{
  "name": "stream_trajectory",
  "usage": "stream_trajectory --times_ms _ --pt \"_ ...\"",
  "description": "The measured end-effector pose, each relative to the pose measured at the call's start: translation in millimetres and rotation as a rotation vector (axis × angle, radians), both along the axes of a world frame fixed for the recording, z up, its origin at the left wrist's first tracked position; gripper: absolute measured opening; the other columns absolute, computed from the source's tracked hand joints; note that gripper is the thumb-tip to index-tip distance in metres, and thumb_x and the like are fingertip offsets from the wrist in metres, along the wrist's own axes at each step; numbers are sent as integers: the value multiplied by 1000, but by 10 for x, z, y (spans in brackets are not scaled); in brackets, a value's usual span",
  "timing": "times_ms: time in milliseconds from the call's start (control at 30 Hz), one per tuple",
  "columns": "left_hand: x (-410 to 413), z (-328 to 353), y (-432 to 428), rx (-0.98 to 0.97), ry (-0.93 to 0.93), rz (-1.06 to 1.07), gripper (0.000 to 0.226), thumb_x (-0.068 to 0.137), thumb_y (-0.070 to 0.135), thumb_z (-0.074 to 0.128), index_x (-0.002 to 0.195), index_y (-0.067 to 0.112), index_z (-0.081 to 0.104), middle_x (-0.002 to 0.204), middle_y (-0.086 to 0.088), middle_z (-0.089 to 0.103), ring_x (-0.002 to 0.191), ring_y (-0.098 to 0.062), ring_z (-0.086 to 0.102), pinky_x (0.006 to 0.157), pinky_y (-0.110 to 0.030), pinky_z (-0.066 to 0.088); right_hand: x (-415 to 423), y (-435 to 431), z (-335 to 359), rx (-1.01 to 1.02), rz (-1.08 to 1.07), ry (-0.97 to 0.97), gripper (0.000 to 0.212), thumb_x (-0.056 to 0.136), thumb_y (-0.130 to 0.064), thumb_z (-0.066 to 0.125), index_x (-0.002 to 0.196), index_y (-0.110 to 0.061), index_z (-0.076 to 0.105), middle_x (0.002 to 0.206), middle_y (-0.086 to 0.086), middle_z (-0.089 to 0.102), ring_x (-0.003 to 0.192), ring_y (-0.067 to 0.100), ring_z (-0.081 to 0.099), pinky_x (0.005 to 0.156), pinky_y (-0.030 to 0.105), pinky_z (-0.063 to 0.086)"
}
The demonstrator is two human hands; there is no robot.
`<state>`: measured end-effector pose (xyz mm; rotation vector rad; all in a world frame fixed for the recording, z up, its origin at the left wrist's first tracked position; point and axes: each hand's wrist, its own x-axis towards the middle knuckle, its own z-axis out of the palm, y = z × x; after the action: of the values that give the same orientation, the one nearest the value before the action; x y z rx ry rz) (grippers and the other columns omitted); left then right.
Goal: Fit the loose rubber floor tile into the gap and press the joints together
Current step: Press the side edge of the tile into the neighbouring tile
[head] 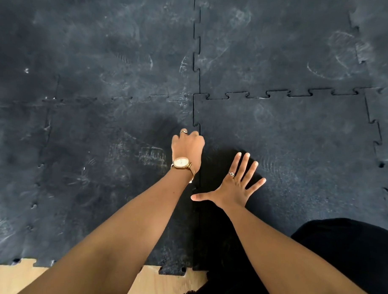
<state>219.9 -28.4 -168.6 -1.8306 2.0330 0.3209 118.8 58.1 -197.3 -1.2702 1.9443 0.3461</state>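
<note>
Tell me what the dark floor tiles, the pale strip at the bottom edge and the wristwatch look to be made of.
Floor tiles: likely rubber, matte black, finely speckled, with chalky scuffs, shoe prints and puzzle-cut interlocking edges.
Pale strip: probably wood or plywood, light tan with faint grain; the finish is unclear.
Wristwatch on the left wrist: gold-toned, shiny, metal-looking case and band, pale dial.

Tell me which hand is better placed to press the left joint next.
Left, probably. The left hand is curled right at the seam, while the right hand lies flat on the tile, beside the seam.
</note>
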Motion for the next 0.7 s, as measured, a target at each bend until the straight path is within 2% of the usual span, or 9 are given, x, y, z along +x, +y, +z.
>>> stream_trajectory --times_ms 100,233,367,567,633,700 --pt "44 -36 -19 6 2 -81 18 79 5 73 95 9 65 106 -5 58 108 -28 51 73 -33 40 5 -3 -24 -14 -9 2 180 25 -94 68 144 -16 -43 154 5 -46 141 32 -43 111 68 -19" --pt "94 -64 25 -11 32 -24 25 79 6 73 103 11 66 107 -3 57 107 -26 51 67 -31 40 12 -8 -34 -16 -10 -4 181 25 -94 68 145 -16 -42 154 5 -46 141 33 -42 109 68 -21" --pt "100 -101 61 -67 76 32 27 78 2 72 103 13 68 106 -3 58 105 -25 52 67 -31 38 7 11 0 -39 -8 -19 180 26 -92 71 146 -17 -40 155 4 -44 141 32 -42 105 65 -26" --pt "102 -126 140 -182 133 58 44 74 -5 71 111 18 68 116 -2 57 108 -28 51 71 -32 35 -19 56 32 -67 4 -62 180 28 -88 75 147 -15 -39 155 4 -45 141 31 -43 107 68 -23" --pt "120 -124 172 -175 120 46 39 77 -4 69 111 16 68 116 -4 58 108 -29 52 72 -33 36 -34 77 37 -70 31 -80 180 30 -86 77 147 -14 -39 154 5 -45 140 32 -44 106 69 -24" --pt "175 -158 318 -170 95 -17 25 85 2 63 107 14 68 111 -5 59 104 -29 54 69 -33 38 -108 121 44 -64 73 -117 180 31 -81 82 146 -15 -39 153 6 -47 137 33 -47 104 69 -26"
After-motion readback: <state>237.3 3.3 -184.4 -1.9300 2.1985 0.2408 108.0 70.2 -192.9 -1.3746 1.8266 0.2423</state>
